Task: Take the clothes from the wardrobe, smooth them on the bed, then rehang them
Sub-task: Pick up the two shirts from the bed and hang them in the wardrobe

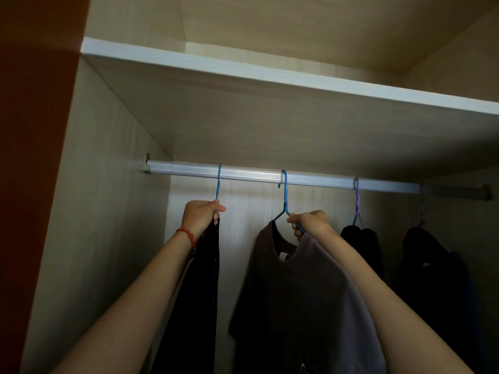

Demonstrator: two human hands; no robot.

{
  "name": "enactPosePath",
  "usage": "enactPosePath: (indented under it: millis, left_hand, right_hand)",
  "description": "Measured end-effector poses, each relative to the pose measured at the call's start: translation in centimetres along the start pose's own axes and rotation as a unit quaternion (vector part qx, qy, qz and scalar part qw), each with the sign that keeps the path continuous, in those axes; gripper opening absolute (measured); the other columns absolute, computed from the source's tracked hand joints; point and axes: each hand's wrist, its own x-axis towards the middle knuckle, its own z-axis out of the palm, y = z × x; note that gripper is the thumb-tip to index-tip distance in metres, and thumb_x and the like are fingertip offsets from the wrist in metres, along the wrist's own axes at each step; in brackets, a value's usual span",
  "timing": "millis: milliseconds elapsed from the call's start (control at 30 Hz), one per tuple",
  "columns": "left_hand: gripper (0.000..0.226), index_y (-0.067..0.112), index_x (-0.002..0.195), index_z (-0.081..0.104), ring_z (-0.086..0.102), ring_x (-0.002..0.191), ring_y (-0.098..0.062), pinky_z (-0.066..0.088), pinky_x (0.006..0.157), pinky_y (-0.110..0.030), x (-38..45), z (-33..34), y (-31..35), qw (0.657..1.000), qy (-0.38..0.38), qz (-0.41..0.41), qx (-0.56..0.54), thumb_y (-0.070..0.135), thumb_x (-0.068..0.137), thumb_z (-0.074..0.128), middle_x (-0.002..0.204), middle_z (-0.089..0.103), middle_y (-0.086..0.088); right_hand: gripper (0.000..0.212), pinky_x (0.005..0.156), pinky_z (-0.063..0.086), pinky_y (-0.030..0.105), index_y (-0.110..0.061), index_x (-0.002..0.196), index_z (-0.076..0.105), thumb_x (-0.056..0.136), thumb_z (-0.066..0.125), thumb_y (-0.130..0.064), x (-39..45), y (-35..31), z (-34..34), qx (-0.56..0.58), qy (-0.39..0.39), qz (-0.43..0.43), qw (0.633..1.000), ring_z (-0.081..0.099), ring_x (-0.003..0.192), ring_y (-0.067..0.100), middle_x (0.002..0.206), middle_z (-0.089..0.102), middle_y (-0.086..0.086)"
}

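- Both forearms are stretched up from the bottom of the view into the wardrobe; a red bead bracelet (pixel 186 234) is worn on the left wrist.
- At the left hand (pixel 201 214), the fingers are curled round the neck of a blue hanger (pixel 218 182), with the top of a black garment (pixel 201 292) bunched beneath; its hook is seated over the silver rail (pixel 256 175).
- At the right hand (pixel 307 222), the fingers are closed round the sloping shoulder wire of a second blue hanger (pixel 284 190), which carries a brown T-shirt (pixel 291 298); its hook is also over the rail.
- Further right, a purple hanger (pixel 357 195) with a dark garment (pixel 360 238) is hung on the rail, and another dark garment (pixel 432 265) is hung beyond it; neither is touched.
- Whether the two held pieces are being taken down or put back cannot be told.
- Risks, as judged from here:
  - Little room is left between rail and shelf (pixel 270 76), so a hook lifted at a slant could be caught on the rail.
  - Since the right grip is placed off-centre on the shoulder wire, that hanger could be tipped and the T-shirt's wide neckline slid off one end.
  - With two hangers handled at once, one could be dropped if a hook snags.
  - The purple hanger could be knocked if the right arm is swung wide.
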Motion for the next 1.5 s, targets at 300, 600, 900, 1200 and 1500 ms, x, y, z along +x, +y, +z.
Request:
enactPosePath:
  millis: [300, 600, 900, 1200, 1500]
  left_hand:
    - [0.025, 0.008, 0.062, 0.065, 0.039, 0.027, -0.006, 0.036, 0.05, -0.025, 1.4, -1.8, -0.4, 1.0, 0.022, 0.0, 0.016, 0.011, 0.085, 0.058, 0.028, 0.046, 0.005]
    - [0.026, 0.007, 0.063, 0.065, 0.04, 0.029, -0.008, 0.036, 0.049, -0.025, 1.4, -2.4, -0.8, 0.999, 0.028, -0.001, 0.033, 0.011, 0.087, 0.056, 0.027, 0.046, 0.005]
    - [0.027, 0.006, 0.063, 0.063, 0.04, 0.025, -0.004, 0.039, 0.048, -0.023, 1.1, -3.9, 0.3, 0.997, 0.047, -0.006, 0.064, 0.01, 0.088, 0.055, 0.026, 0.045, 0.006]
    - [0.033, 0.004, 0.064, 0.062, 0.039, 0.023, -0.003, 0.034, 0.032, -0.008, 0.3, -4.2, 0.5, 0.996, 0.04, 0.001, 0.083, 0.013, 0.092, 0.047, 0.025, 0.043, 0.005]
    - [0.03, 0.004, 0.067, 0.064, 0.053, 0.064, -0.024, 0.043, 0.075, -0.031, -0.1, -4.0, 0.6, 0.963, 0.09, 0.046, 0.25, 0.022, 0.089, 0.054, 0.062, 0.06, -0.009]
  right_hand:
    - [0.013, 0.045, 0.036, 0.026, 0.003, 0.078, 0.059, 0.087, 0.057, -0.006, 1.3, 0.8, 2.1, -0.012, 0.049, -0.008, 0.999, 0.043, 0.046, 0.019, 0.06, 0.048, 0.008]
    - [0.022, 0.051, 0.037, 0.03, -0.001, 0.063, 0.057, 0.084, 0.06, -0.006, 2.2, 1.9, 1.6, 0.003, 0.082, -0.02, 0.996, 0.044, 0.048, 0.019, 0.056, 0.05, 0.008]
    - [0.017, 0.055, 0.041, 0.031, 0.003, 0.069, 0.06, 0.084, 0.059, -0.005, 2.8, 1.8, 0.9, -0.003, 0.095, -0.018, 0.995, 0.047, 0.051, 0.021, 0.06, 0.052, 0.01]
    - [0.019, 0.066, 0.044, 0.035, 0.008, 0.074, 0.064, 0.083, 0.061, -0.008, 2.1, 1.6, 3.8, -0.029, 0.083, -0.045, 0.995, 0.052, 0.066, 0.028, 0.067, 0.055, 0.015]
    - [0.028, 0.074, 0.051, 0.036, 0.007, 0.085, 0.068, 0.089, 0.056, -0.017, -0.1, 0.9, 2.5, -0.124, 0.084, -0.088, 0.985, 0.057, 0.066, 0.025, 0.076, 0.062, 0.016]
